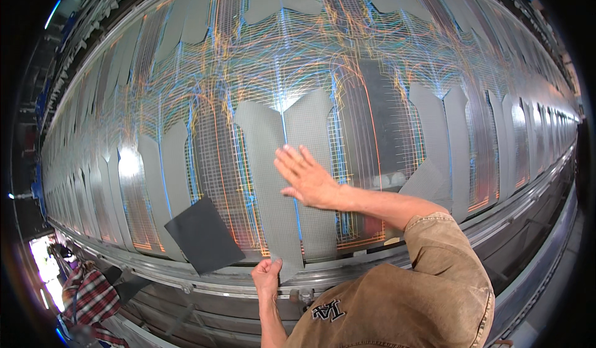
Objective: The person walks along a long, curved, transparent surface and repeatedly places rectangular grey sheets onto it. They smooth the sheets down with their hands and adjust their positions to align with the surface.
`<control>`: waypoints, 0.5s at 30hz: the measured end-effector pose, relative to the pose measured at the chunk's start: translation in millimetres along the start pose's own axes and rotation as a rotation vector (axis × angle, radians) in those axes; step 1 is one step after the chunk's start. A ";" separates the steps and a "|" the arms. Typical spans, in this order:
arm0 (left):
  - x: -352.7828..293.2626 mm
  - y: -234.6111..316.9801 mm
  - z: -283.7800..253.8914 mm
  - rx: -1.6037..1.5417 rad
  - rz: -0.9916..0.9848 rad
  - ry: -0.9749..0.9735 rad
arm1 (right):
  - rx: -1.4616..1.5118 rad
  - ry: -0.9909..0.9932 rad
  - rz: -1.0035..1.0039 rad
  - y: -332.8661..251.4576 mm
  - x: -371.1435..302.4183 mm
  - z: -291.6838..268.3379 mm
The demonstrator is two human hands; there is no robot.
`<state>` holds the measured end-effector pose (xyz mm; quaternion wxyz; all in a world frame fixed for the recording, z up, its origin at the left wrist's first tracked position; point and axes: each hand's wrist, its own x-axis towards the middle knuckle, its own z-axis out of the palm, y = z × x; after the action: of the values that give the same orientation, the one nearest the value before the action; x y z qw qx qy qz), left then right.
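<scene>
My right hand [307, 177] lies flat, fingers stretched out, on a long grey textured strip [267, 162]. A matching grey strip [312, 137] runs beside it, with a blue line between the two. At the near edge, my left hand [267, 275] is closed in a pinch on the lower end of the left strip, which hangs past the edge. These strips lie on a wide sheet [214, 137] covered with orange, blue and yellow lines. A loose dark grey square [205, 235] rests slightly crooked to the left of my left hand.
Metal rails [186, 286] run along the table's near edge. Another loose grey piece [425, 183] lies tilted to the right of my forearm. At the lower left stands a person in a plaid shirt [90, 298]. Similar grey strips repeat along the table.
</scene>
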<state>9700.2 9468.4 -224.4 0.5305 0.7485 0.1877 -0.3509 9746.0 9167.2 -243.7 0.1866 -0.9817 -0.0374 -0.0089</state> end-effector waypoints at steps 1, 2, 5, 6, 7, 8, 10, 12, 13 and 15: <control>0.6 -0.3 -0.7 0.009 0.001 -0.002 | 0.030 0.047 -0.010 -2.5 -0.9 7.7; 1.7 -1.0 -1.3 0.017 0.002 -0.003 | 0.060 0.093 -0.020 -3.8 -1.2 15.2; 0.2 2.0 1.9 0.006 0.009 0.009 | 0.124 0.174 -0.006 -2.9 9.1 17.0; -1.4 1.8 2.9 -0.001 0.003 0.016 | 0.142 0.186 0.011 -3.8 11.8 14.4; -2.1 1.8 2.4 -0.009 -0.003 0.023 | 0.132 0.181 0.021 -3.0 15.7 11.5; -0.2 -0.3 0.1 0.013 0.002 0.031 | 0.123 0.176 0.031 0.0 21.2 7.9; -1.3 0.2 0.2 0.003 -0.020 0.028 | 0.090 0.165 0.036 7.6 26.7 5.4; -2.2 1.4 0.9 -0.008 -0.030 0.022 | 0.052 0.159 0.018 15.2 31.3 10.8; -2.6 1.9 1.3 -0.014 -0.028 0.018 | 0.016 0.137 0.004 19.9 33.8 12.9; -3.2 1.4 1.1 -0.018 -0.024 0.015 | -0.057 0.092 -0.030 27.9 41.5 10.8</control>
<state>9698.6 9467.2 -221.3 0.5316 0.7439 0.2038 -0.3500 9789.5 9148.2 -262.7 0.1600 -0.9845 -0.0435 -0.0577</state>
